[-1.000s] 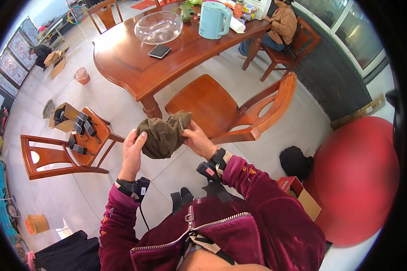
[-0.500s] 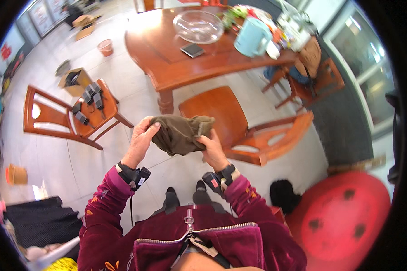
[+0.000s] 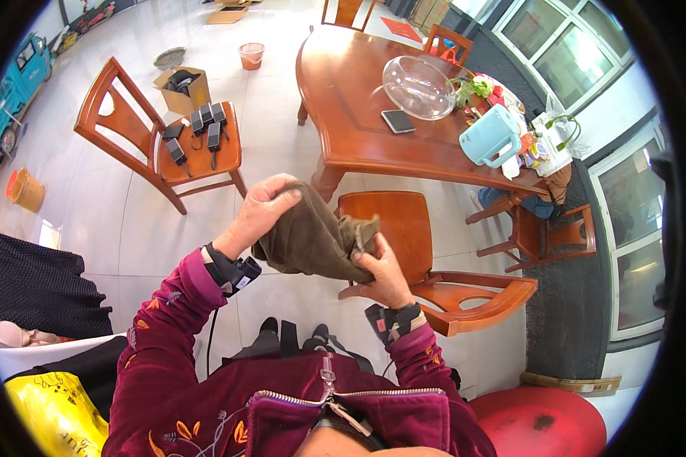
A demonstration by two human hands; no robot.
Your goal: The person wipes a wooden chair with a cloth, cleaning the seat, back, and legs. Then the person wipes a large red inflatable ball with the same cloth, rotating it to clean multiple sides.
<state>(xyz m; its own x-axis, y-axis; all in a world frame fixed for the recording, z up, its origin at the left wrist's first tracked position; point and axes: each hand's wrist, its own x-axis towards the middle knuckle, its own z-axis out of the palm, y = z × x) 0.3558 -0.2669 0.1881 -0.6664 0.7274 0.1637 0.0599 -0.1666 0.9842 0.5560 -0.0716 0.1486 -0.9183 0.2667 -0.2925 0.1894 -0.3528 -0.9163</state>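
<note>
An olive-brown piece of folded cloth point(image 3: 309, 232) hangs between my two hands in front of my body, above the floor. My left hand point(image 3: 263, 212) pinches its upper left edge, thumb on top. Lower down at the right, my right hand point(image 3: 383, 273) grips the bunched end, where a rough edge sticks up. The cloth slants from upper left to lower right; what kind of garment it is, I cannot tell. Just beyond it stands a wooden chair point(image 3: 392, 225), partly covered by the cloth and my right hand.
A wooden table point(image 3: 351, 129) bears a clear bowl point(image 3: 418, 87), a dark flat device point(image 3: 398, 122) and a light-blue jug point(image 3: 489, 135). Another chair point(image 3: 198, 160) at the left holds several black devices. A red round stool or tabletop point(image 3: 537, 423) lies at lower right, a yellow bag point(image 3: 57, 415) at lower left.
My left hand has risen relative to my right, so the cloth now slants more steeply. The whole view has shifted, bringing more of the windows and the far floor into sight.
</note>
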